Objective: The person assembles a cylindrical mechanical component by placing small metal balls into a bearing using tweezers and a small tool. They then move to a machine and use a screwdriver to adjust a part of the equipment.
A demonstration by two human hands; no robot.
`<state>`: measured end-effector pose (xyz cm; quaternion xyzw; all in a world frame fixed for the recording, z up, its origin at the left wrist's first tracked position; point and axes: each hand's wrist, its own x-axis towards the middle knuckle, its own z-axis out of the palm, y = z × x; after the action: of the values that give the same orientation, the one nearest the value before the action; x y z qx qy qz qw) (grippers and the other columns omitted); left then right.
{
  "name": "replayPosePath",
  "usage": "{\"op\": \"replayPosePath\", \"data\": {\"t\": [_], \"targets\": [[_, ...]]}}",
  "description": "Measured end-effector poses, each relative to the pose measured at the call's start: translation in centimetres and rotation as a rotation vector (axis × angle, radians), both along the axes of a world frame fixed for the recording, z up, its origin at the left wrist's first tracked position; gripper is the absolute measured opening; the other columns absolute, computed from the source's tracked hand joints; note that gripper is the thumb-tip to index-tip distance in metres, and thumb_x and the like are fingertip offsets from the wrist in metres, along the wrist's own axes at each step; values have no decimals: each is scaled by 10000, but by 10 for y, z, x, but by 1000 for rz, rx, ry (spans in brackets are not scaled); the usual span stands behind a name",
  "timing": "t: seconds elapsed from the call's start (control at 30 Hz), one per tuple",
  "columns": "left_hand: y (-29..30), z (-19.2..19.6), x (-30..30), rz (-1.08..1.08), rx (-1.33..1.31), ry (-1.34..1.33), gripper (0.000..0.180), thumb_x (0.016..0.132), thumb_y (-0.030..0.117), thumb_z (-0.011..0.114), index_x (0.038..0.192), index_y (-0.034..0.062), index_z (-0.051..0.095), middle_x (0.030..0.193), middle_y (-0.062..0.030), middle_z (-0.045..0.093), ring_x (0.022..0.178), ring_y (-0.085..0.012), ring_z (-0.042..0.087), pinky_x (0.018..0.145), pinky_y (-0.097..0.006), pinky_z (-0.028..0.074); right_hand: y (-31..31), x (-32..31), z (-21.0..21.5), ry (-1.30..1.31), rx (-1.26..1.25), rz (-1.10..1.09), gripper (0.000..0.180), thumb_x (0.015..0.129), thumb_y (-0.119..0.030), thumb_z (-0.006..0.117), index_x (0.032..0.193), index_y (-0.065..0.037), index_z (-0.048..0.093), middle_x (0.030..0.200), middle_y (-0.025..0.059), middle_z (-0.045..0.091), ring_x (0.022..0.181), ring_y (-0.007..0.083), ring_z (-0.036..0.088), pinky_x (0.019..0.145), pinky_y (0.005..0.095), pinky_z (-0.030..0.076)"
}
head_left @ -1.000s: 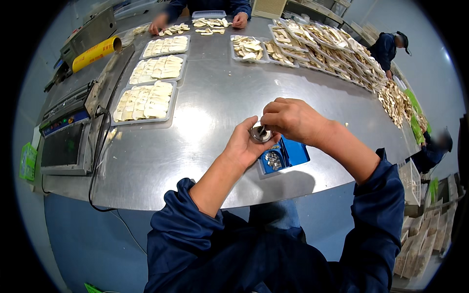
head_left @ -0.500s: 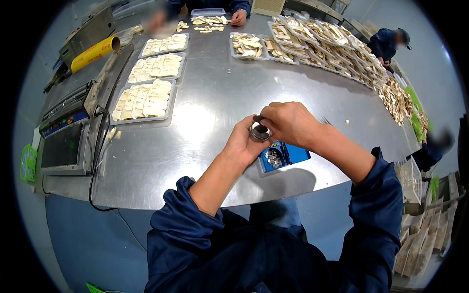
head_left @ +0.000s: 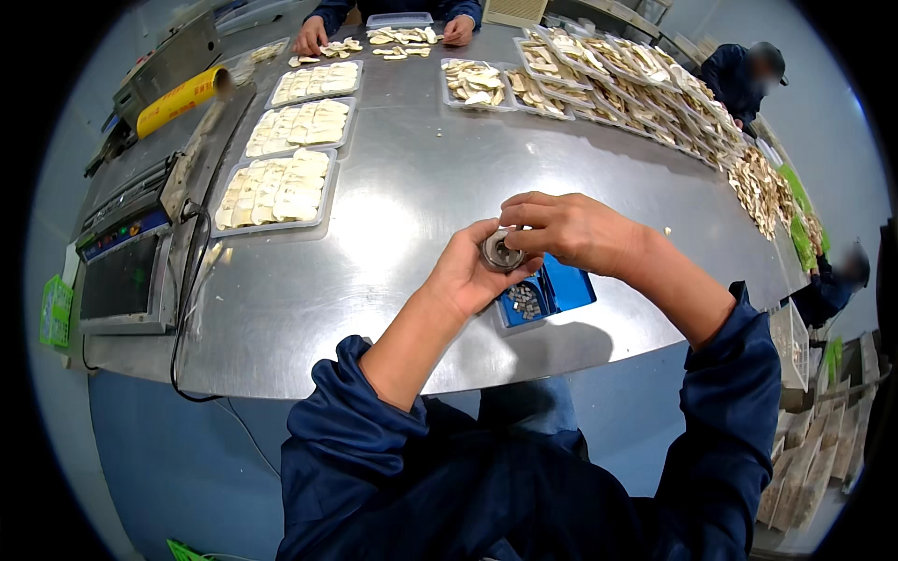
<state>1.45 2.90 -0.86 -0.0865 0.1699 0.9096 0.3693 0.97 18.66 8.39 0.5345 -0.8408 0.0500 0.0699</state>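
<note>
The left hand (head_left: 468, 276) is cupping a small round metal part (head_left: 500, 252), fingers closed around it, just above the near edge of the steel desk (head_left: 412, 196). The right hand (head_left: 571, 229) is pinching the part's top with closed fingers, directly over a blue tray (head_left: 566, 290) of small metal pieces.

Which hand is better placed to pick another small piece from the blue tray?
Probably the right hand: it hovers directly above the blue tray, fingers free, while the left hand cradles the round metal part.
</note>
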Motion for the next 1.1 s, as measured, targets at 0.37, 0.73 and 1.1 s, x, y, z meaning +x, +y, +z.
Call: {"op": "replayPosePath", "data": {"t": [0.37,0.73,1.1], "targets": [[1,1,-2,101,-49,-62,306,950,182,363,1157,-40,405,1142,-197,510,1073,-297,543,924,-463,487,-6,1,-13,38,-93,-159,149,663,-97,685,791,-76,613,764,66,575,738,264,580,619,377,476],[1,-8,-5,67,-28,-45,272,927,148,398,1106,-46,461,1109,-201,543,1054,-302,556,906,-467,499,-16,4,-9,-95,-78,-218,224,634,-2,656,851,-54,639,792,88,615,773,261,597,639,365,493],[-1,-2,-6,162,39,-136,342,957,197,384,1130,-99,375,1167,-308,410,1108,-393,474,952,-505,460,103,28,-18,322,-298,-752,44,748,-45,645,785,-37,622,697,112,542,643,306,553,549,392,444]]}}
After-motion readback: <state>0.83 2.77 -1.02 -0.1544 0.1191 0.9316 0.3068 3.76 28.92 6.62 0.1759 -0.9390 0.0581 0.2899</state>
